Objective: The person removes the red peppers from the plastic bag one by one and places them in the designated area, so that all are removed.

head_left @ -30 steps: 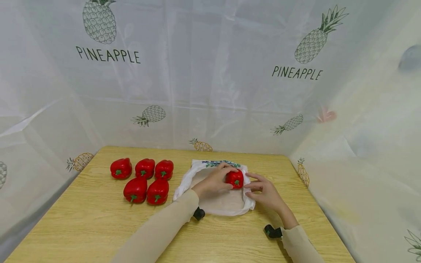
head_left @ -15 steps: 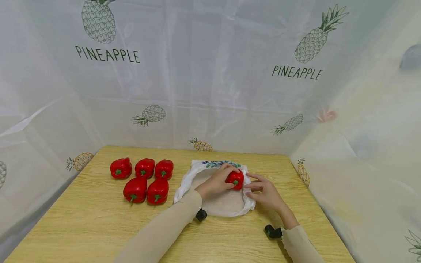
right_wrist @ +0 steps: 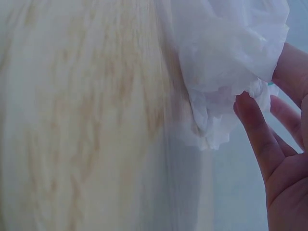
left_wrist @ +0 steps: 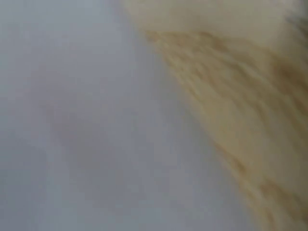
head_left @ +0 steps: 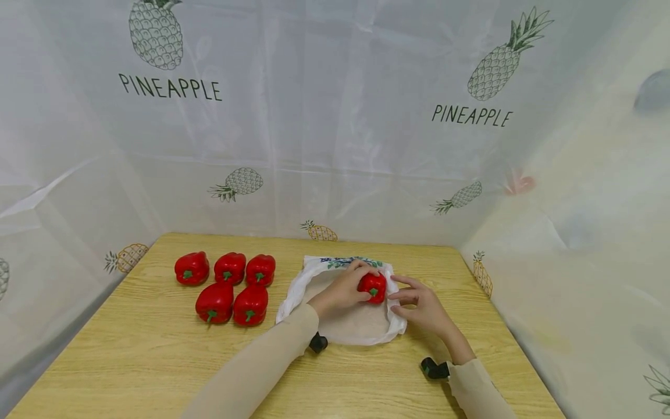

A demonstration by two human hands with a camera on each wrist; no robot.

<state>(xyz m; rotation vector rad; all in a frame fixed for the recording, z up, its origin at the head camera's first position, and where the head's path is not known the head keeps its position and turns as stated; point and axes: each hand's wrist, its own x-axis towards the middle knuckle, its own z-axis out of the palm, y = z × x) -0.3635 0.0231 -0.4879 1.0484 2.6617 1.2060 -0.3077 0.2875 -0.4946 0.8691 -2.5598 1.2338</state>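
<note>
Red pepper (head_left: pixel 373 287) inside white bag (head_left: pixel 345 326)

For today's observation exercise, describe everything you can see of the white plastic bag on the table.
The white plastic bag is thin, crinkled and slightly see-through, with blue-green print along its far edge. It lies flat on the wooden table, right of five loose peppers. The left hand holds a red pepper at its right side, where the right hand touches its bunched edge.
</note>
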